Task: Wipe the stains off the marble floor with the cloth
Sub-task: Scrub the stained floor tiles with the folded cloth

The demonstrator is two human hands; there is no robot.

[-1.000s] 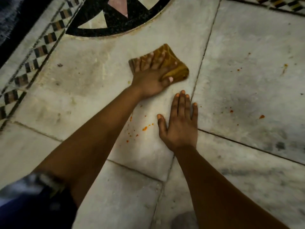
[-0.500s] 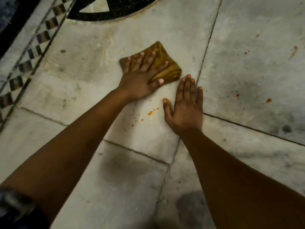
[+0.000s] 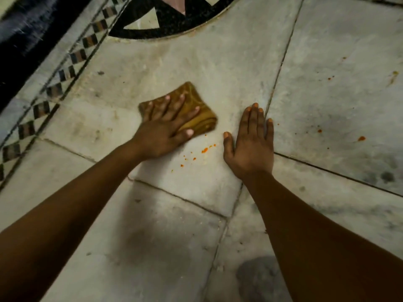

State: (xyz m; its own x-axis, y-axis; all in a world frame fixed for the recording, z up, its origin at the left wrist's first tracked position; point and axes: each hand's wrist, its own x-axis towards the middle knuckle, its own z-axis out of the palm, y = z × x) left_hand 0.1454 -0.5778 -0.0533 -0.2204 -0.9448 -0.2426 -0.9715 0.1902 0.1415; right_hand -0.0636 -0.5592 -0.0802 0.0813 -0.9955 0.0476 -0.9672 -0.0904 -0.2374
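A folded mustard-brown cloth (image 3: pixel 197 114) lies flat on the grey marble floor (image 3: pixel 218 68). My left hand (image 3: pixel 165 127) presses on it with fingers spread straight and the thumb at the cloth's near edge. Small orange stains (image 3: pixel 204 150) dot the slab just below the cloth, between my two hands. My right hand (image 3: pixel 250 140) lies flat on the floor to the right of the cloth, fingers straight, holding nothing. More orange specks (image 3: pixel 361 138) sit on the slab at the right.
A black-and-pink inlaid medallion (image 3: pixel 165 25) curves across the top. A checkered inlay border (image 3: pixel 65 70) runs diagonally at the left, with a dark band (image 3: pixel 28 33) beyond it. Dark grout joints divide the slabs. A yellowish smear (image 3: pixel 392 77) marks the far right.
My left hand has slid the cloth toward me and to the left, closer to the orange specks. The right hand stays flat on the floor; the view has shifted.
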